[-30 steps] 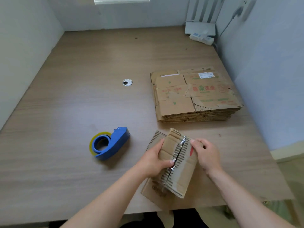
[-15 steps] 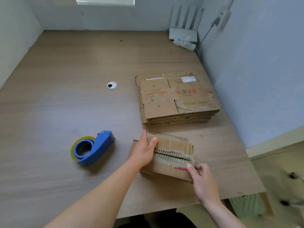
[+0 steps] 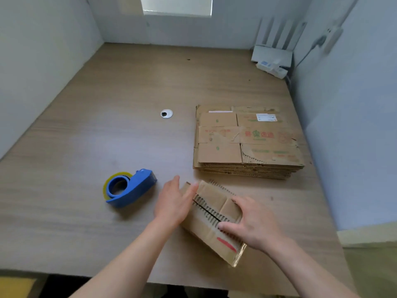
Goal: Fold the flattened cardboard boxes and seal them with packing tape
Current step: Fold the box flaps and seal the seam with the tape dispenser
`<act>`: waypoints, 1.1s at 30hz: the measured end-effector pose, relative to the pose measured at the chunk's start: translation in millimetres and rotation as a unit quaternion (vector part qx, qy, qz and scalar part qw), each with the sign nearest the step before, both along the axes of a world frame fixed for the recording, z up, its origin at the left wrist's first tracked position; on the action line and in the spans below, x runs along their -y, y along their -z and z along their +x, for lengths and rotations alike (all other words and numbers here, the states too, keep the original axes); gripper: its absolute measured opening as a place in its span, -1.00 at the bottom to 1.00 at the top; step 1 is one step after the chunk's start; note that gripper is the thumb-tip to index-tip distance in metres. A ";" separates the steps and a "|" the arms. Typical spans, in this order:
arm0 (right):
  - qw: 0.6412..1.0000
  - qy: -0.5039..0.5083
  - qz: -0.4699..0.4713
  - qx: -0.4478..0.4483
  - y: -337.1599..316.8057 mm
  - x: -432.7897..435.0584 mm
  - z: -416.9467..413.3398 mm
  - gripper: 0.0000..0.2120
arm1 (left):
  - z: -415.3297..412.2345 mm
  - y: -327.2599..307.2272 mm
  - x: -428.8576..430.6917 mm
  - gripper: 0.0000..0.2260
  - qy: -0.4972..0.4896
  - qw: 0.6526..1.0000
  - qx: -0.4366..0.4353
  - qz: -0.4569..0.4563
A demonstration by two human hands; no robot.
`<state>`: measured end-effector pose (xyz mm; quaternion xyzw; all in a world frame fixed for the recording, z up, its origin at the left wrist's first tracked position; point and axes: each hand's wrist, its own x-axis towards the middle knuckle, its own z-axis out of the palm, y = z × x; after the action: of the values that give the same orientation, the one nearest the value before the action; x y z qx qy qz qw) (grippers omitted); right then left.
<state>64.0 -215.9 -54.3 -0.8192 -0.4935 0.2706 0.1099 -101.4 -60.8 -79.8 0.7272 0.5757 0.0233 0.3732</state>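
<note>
The fingers (image 3: 190, 192) of the left hand (image 3: 171, 204) are lying straight and together, holding nothing, with their tips touching the left end of a small folded cardboard box (image 3: 211, 197); the fingers (image 3: 238, 200) of the right hand (image 3: 256, 224) are spreading out, only slightly bent, and pressing flat on the box's top flaps, gripping nothing. The box is sitting at an angle near the front edge of the wooden bench (image 3: 86, 147), the two flaps meeting along a dark open seam with torn corrugation showing beside it and a red mark towards the near end. Just left of the left hand a blue tape dispenser (image 3: 137, 189) is resting with its yellowish roll. Behind the box a stack of flattened boxes (image 3: 247, 145) is lying, apart from it. A round grommet (image 3: 166, 114) is sitting left of the stack, and a white router (image 3: 271, 54) is standing in the far right corner
</note>
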 end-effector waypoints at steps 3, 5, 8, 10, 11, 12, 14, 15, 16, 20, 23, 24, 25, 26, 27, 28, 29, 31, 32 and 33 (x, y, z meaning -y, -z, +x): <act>0.999 0.030 -0.012 -0.027 6.9 10.6 -7.0 -0.12 | -16.3 -1.5 27.6 -0.24 -0.007 0.998 0.065 0.005; 0.997 0.044 -0.025 -0.053 14.9 18.9 -16.9 -0.11 | -15.8 -1.5 42.7 -0.37 -0.001 0.994 0.104 -0.029; 0.993 0.068 -0.025 -0.093 28.0 28.0 -24.4 -0.11 | -5.6 -6.5 49.7 -0.61 -0.023 0.979 0.181 -0.089; 0.991 0.095 -0.001 -0.089 31.0 28.9 -17.6 -0.09 | -1.9 -8.5 50.1 -0.61 -0.025 0.976 0.194 -0.101; 0.992 0.099 0.028 -0.072 31.5 26.5 -12.0 -0.10 | -0.9 -9.5 50.4 -0.61 -0.023 0.975 0.194 -0.102; 0.992 0.092 0.064 -0.055 31.9 21.5 -6.4 -0.14 | -0.1 -10.3 50.5 -0.60 -0.018 0.976 0.194 -0.103; 0.991 0.048 0.121 -0.033 33.1 3.5 -0.3 -0.26 | 0.8 -10.9 49.5 -0.60 -0.012 0.976 0.196 -0.099; 0.991 0.023 0.127 -0.033 35.0 -6.9 -0.4 -0.32 | 0.9 -10.7 48.0 -0.62 -0.012 0.975 0.198 -0.097; 0.992 0.006 0.121 -0.040 37.0 -16.5 -2.7 -0.37 | 1.7 -10.0 45.8 -0.63 -0.009 0.975 0.198 -0.095; 0.991 0.016 0.116 -0.061 48.6 -28.6 -16.5 -0.51 | 0.4 -8.0 36.0 -0.60 0.032 0.983 0.158 -0.086; 0.991 0.033 0.110 -0.064 48.4 -24.8 -21.0 -0.48 | -22.3 -1.8 14.0 -0.40 0.031 0.996 0.079 0.033; 0.992 0.040 0.104 -0.065 47.7 -24.5 -21.8 -0.46 | -36.1 -0.8 3.5 -0.37 0.024 0.993 0.054 0.099; 0.992 0.049 0.098 -0.066 47.0 -24.1 -22.5 -0.46 | -51.6 1.0 -8.0 -0.37 0.018 0.987 0.029 0.158; 0.992 0.059 0.094 -0.065 45.8 -23.6 -23.9 -0.46 | -67.4 3.5 -19.1 -0.36 0.012 0.980 0.000 0.199; 0.991 0.068 0.094 -0.064 44.4 -23.2 -26.2 -0.48 | -83.6 6.2 -29.1 -0.35 0.002 0.975 -0.033 0.220; 0.990 0.076 0.096 -0.063 43.0 -23.5 -29.7 -0.49 | -98.7 9.4 -38.8 -0.34 -0.008 0.972 -0.066 0.226; 0.990 0.084 0.100 -0.061 41.8 -24.4 -33.8 -0.51 | -112.1 13.0 -48.3 -0.33 -0.013 0.970 -0.098 0.222; 0.988 0.103 0.108 -0.051 41.2 -27.1 -42.4 -0.53 | -129.6 21.1 -67.1 -0.32 0.004 0.971 -0.141 0.191; 0.986 0.113 0.111 -0.046 41.8 -28.4 -45.8 -0.53 | -133.9 25.4 -75.3 -0.34 0.020 0.974 -0.149 0.169; 0.985 0.121 0.112 -0.044 42.6 -29.3 -48.0 -0.53 | -136.1 29.2 -82.2 -0.38 0.034 0.977 -0.154 0.147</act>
<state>16.0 -186.7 -96.9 -0.8425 -0.4131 0.2337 0.2546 -237.5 21.4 -108.9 0.7880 0.5915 -0.0177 0.1699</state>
